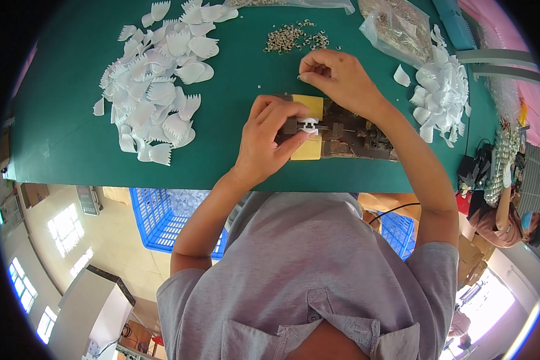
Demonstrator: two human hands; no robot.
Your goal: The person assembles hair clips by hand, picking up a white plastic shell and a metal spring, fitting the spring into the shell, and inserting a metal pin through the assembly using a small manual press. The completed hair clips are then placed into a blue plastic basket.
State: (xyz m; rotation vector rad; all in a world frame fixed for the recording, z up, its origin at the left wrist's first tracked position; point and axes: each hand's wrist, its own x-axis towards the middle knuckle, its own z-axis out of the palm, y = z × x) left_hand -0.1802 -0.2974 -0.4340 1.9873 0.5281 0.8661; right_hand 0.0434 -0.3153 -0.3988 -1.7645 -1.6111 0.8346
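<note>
"At the green table (234, 90), near its front edge, what is the left hand (264, 137) busy with?"

"It's clamped on a small white part (309, 127), fingers on the far side and thumb on the near side. That part sits over the yellow plate (306, 151) of a long, dark fixture (357, 131), toward the fixture's left end."

"And the right hand (341, 75)?"

"Raised just beyond the fixture, thumb and forefinger pinched together. A tiny piece (299, 77) shows at the tips, too small for me to name from where I stand."

"What lies closest to that hand?"

"A heap of little metal clips (285, 38), spread on the tabletop a bit farther from the person. Right of it lies a clear plastic bag (396, 30), filled with more small pieces."

"Those white things with toothed edges?"

"Two lots of them. The big pile (156, 90) spreads out well to the left of the hands; the smaller pile (443, 90) is over on the right, with a single white piece (402, 75) lying just beside it."

"Anything under the table?"

"Yes, a blue basket (144, 225), by the person's left arm, with pale pieces inside."
</note>
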